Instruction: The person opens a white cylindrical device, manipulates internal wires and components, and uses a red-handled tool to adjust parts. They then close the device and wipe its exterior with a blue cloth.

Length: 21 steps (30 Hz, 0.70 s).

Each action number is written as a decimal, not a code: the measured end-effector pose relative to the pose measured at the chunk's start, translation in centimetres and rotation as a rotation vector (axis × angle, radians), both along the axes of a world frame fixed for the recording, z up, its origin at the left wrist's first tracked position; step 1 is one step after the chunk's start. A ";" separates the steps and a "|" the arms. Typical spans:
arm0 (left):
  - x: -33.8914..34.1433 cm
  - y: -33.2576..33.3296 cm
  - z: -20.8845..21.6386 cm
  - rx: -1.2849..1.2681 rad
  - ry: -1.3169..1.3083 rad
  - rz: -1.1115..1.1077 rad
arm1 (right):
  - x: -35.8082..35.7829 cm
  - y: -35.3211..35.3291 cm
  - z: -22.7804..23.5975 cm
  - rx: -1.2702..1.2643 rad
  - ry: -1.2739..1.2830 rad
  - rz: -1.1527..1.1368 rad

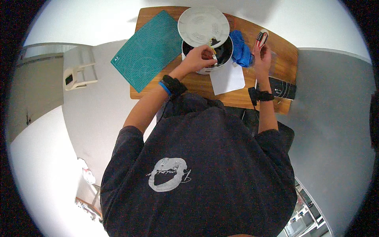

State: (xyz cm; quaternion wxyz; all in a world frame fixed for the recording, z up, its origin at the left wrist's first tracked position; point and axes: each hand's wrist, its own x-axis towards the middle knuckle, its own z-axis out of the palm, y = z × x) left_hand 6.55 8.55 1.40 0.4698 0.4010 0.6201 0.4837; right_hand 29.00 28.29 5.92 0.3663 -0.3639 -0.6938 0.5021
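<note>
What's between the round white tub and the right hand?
In the head view, a crumpled blue bundle lies between the white tub and the right hand.

Bright glare whitens the lower left; soft shadows lie beyond the desk (282, 55); grain speckles the black T-shirt (229, 170); fisheye bends edges toward black corners.

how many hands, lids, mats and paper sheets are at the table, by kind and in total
Hands: 2 (left hand, right hand)
Lids: 1 (round white lid)
Mats: 1 (green mat)
Paper sheets: 1 (white sheet)
Total: 5
</note>
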 end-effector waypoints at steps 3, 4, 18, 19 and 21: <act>0.1 0.4 -0.4 0.043 -0.040 0.044 | -3.7 -2.2 3.4 -0.084 0.270 0.236; 0.0 0.4 -0.4 0.045 -0.054 0.041 | -4.3 -2.8 4.3 -0.104 0.178 0.272; -0.5 0.2 -0.7 0.035 -0.068 0.041 | -9.1 -6.3 4.4 0.060 -0.034 0.419; -0.4 0.2 -0.5 0.036 -0.050 0.037 | -9.1 -6.3 4.4 0.058 -0.041 0.412; -0.4 0.3 -0.2 0.032 -0.032 0.030 | -9.1 -6.4 4.4 0.053 -0.054 0.397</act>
